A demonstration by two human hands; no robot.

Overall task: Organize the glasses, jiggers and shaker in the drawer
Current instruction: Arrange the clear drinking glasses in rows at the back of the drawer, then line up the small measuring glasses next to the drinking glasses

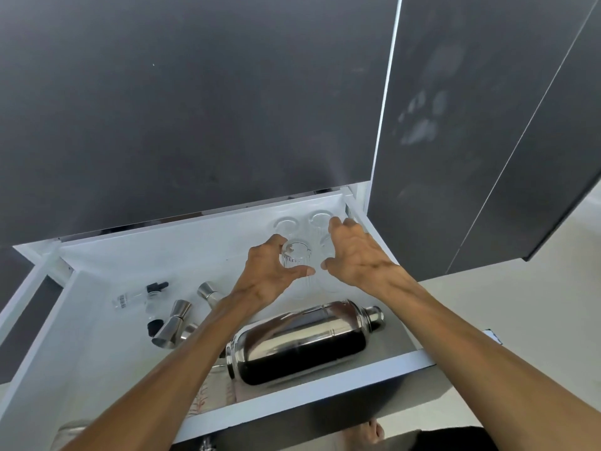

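A white drawer (325, 384) stands pulled out below dark cabinet fronts. My left hand (265, 276) grips a clear ribbed glass (296, 257) upright near the drawer's back right. My right hand (354, 252) hovers just right of it, fingers spread over another clear glass (327, 240) that is partly hidden. Two more clear glasses (286, 225) (320, 218) stand at the back right corner. A shiny steel shaker (302, 341) lies on its side along the drawer's front. Steel jiggers (172, 323) (209, 292) lie at the middle left, one partly under my left forearm.
A small clear dropper bottle (140, 294) with a black cap lies at the drawer's left. A patterned cloth (211, 395) shows under my left arm at the front. An open dark cabinet door (487, 125) stands to the right. A foot (370, 432) is below the drawer.
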